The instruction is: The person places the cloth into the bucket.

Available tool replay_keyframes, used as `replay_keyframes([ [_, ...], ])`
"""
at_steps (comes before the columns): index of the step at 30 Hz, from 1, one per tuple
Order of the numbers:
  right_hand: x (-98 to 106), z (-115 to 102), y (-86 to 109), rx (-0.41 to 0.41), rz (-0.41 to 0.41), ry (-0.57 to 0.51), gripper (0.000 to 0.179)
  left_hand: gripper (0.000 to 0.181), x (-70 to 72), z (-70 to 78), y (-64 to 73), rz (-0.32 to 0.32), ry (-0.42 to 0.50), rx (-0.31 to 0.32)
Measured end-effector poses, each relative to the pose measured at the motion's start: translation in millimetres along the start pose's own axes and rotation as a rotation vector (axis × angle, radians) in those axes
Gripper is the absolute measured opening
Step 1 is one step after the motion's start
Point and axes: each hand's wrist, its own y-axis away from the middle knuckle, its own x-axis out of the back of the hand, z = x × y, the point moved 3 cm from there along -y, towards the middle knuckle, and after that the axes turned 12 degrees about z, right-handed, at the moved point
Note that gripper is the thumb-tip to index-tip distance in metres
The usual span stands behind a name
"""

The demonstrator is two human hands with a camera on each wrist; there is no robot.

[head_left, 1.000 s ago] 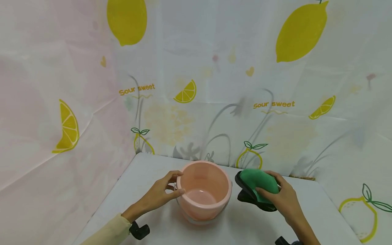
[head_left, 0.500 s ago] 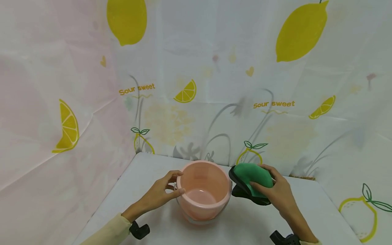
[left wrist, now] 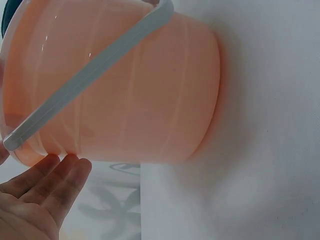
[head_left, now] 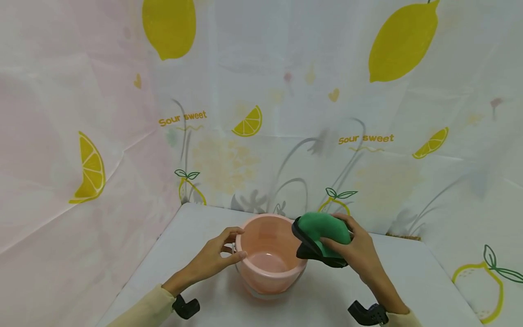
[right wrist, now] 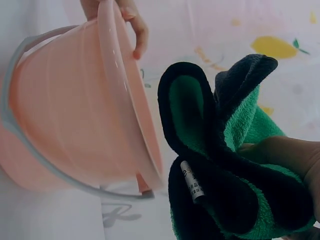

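A pink bucket (head_left: 269, 281) stands upright on the white table. My left hand (head_left: 214, 254) grips its rim at the left; in the left wrist view several fingertips (left wrist: 75, 170) touch the outer wall. Folded in my right hand (head_left: 359, 250) is a green towel (head_left: 324, 231) with black edging, held between thumb and fingers. It is up at the bucket's right rim, overlapping it in the head view. In the right wrist view, the towel (right wrist: 192, 110) shows folded layers and a small white label (right wrist: 191, 181), apart from the bucket's mouth.
A grey handle (left wrist: 90, 75) hangs down against the bucket's outside. The white table (head_left: 408, 281) extends to both sides. Behind it hangs a lemon-printed cloth backdrop (head_left: 278, 168), with another panel (head_left: 53, 181) along the left.
My right hand has carried the towel left and slightly up, from beside the bucket to its right rim. My left hand and the bucket have stayed in place.
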Motion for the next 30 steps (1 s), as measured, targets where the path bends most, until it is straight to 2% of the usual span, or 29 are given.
replay_keyframes([
  [15, -36.0, -24.8, -7.1, 0.058, -0.043, -0.094, 0.066, 0.055, 0.4, -0.9, 0.6, 0.007, 0.006, -0.008],
  [30, -64.6, -38.3, -8.9, 0.099, -0.082, -0.093, 0.065, 0.055, 0.9, 0.9, -0.8, -0.002, 0.013, -0.003],
])
